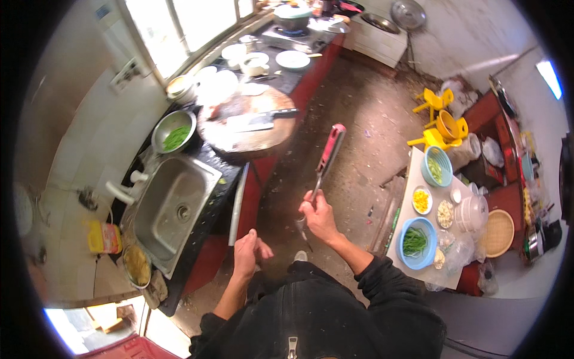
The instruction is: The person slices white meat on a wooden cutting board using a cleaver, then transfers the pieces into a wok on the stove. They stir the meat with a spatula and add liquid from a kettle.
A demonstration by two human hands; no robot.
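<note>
My right hand (319, 217) grips the thin metal shaft of a kitchen utensil (331, 146). Its pink and black handle points up and away from me. Below the fingers its metal end shows only as a thin, blurred edge, so I cannot tell its kind. My left hand (247, 255) hovers near the counter's front edge with nothing in it, thumb and fingers apart. To its left is a stainless steel sink (175, 215) with a white tap (123, 188). Farther off, a cleaver (253, 122) lies on a thick round wooden chopping board (269, 137).
A metal bowl of chopped greens (176, 137) stands behind the sink. White dishes (292, 59) and a pot on a lit gas stove (293, 22) are farther along the counter. On the right, a table (408, 197) bears a blue basin of greens (416, 242). Yellow plastic chairs (432, 101) stand beyond.
</note>
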